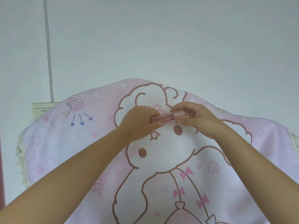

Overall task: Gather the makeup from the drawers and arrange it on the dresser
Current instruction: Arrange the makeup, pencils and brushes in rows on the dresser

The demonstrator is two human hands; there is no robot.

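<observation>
So we're at the arranging end of things, by the look of it. We've got one small pink makeup tube [161, 119] held up over the dresser top, which is covered by a pink cartoon cloth [169, 159]. No drawers in view, so we can't say how much is left to fetch.

Our left hand [139, 122] has its fingers curled round the tube's longer body, and our right hand [192, 118] pinches the fatter cap end. So both hands are gripping the same tube, one at each end, and it lies sideways between them, spanning the little gap from one set of fingertips to the other. It looks like it's held just above the cloth and not resting on it, though that's hard to tell from this angle.

Our guess is we're either checking the cap is snug or just about to set the thing down. Next move probably calls for letting go with one hand and lowering the tube with the other, then standing it up or laying it flat. It's round, so laid flat on soft cloth it might roll a bit; upright on its narrow base could wobble too.

Behind the hands, at the far left corner, a beige wall box [43, 109] peeks out from under the cloth.
</observation>
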